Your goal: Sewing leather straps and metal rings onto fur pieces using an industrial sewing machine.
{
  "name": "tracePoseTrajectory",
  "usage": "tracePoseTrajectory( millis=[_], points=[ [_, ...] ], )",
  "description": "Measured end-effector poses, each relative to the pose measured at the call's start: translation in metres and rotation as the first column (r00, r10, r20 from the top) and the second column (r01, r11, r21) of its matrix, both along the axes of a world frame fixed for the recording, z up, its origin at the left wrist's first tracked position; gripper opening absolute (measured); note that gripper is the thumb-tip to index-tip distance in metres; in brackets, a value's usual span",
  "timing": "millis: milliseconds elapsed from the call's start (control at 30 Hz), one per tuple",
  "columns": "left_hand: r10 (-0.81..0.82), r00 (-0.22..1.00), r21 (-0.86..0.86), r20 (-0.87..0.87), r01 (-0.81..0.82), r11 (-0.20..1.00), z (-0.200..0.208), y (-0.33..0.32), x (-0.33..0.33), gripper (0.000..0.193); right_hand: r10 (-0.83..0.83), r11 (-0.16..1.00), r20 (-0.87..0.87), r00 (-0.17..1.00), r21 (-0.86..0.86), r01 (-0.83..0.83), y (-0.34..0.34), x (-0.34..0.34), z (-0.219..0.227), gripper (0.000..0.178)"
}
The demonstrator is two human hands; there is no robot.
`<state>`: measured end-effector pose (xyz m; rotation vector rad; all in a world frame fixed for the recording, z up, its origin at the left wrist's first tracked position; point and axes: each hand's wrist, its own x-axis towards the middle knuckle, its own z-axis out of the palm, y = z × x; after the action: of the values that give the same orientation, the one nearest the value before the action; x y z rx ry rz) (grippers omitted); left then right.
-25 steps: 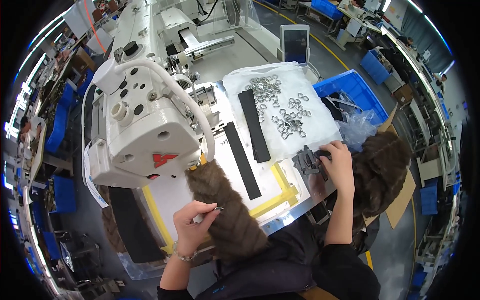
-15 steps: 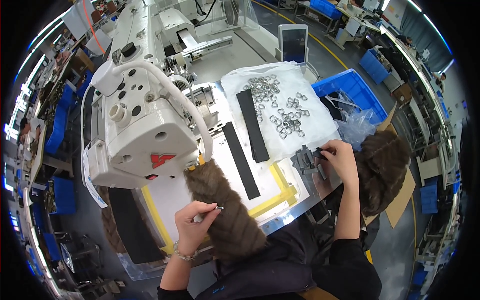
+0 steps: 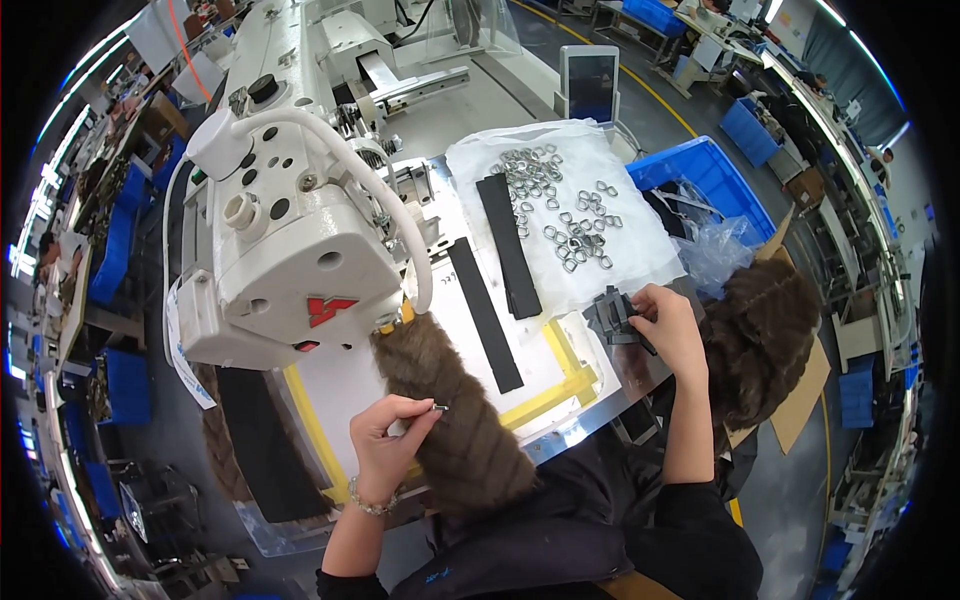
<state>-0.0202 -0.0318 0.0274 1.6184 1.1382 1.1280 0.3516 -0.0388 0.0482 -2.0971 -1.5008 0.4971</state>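
My left hand (image 3: 385,445) pinches a small metal piece (image 3: 440,407), seen edge-on, that looks like one of the metal rings. It hovers over a brown fur strip (image 3: 455,430), whose far end lies under the sewing machine head (image 3: 300,270). At the right, my right hand (image 3: 672,330) has thumb and fingers closed at a pile of short dark grey strips (image 3: 610,318). A dark strip seems caught between its fingertips, though the pile behind makes its outline hard to read. Several loose metal rings (image 3: 578,245) lie on a white cloth (image 3: 640,230) beyond.
Two long black strips (image 3: 485,315) (image 3: 510,250) lie between machine and cloth. Yellow tape (image 3: 565,365) borders the white work plate. A blue bin (image 3: 715,165) with plastic bags and a brown fur bundle (image 3: 765,340) stand at the right. Black-backed fur (image 3: 265,450) lies at the left.
My right hand has shifted slightly down and left at the strip pile, and some strips have been disturbed. My left hand stays nearly still with the metal piece. The view has tilted slightly.
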Motion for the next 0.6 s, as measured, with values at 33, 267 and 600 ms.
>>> tracePoseTrajectory(
  millis=[33,267,600],
  points=[
    [0.000,1.000,-0.007,0.007,0.000,1.000,0.000,0.000,0.000,0.012,-0.011,1.000,-0.009,1.000,0.002,0.011,0.000,-0.001,-0.001,0.025],
    [-0.010,1.000,-0.013,0.009,0.010,1.000,0.000,-0.001,0.000,0.012,-0.070,0.997,-0.091,0.993,0.003,0.071,0.000,0.000,-0.003,0.024],
    [-0.006,1.000,-0.013,0.015,0.007,1.000,-0.001,-0.001,0.001,0.013,0.122,0.992,0.031,0.992,-0.013,-0.122,-0.014,-0.017,0.017,0.015]
  ],
)
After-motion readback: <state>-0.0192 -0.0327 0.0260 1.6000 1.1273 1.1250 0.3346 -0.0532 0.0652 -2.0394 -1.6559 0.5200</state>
